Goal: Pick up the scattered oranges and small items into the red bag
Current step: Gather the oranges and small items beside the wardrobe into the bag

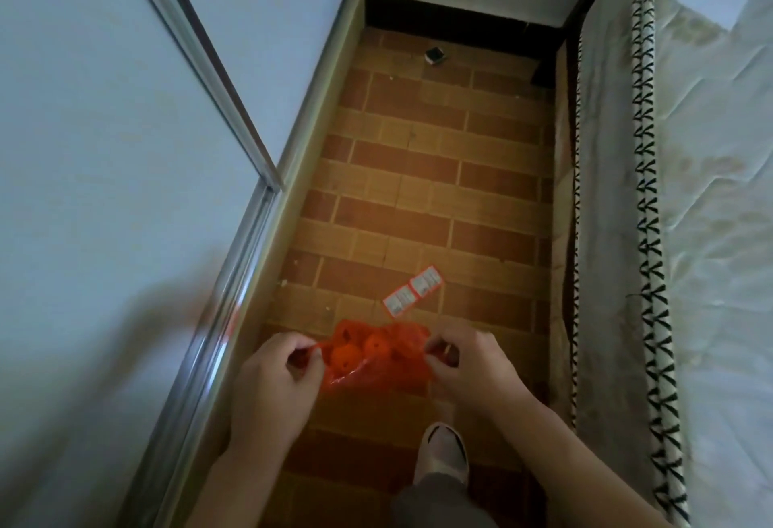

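While our left hand [274,377] and right hand [468,364] pinch the red bag [378,356] open above the floor, oranges [343,356] inside, we should keep its mouth wide for the red-edged labels [412,290] just beyond it.

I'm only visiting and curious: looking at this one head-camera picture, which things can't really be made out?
- Oranges in the red bag, head view: the exact count is hidden by the crumpled plastic.
- Red and white labels on the floor: print too small to read.
- Small dark item near the far wall: too small to identify.
- Left hand and right hand: fingertips at the bag's edges are blurred.
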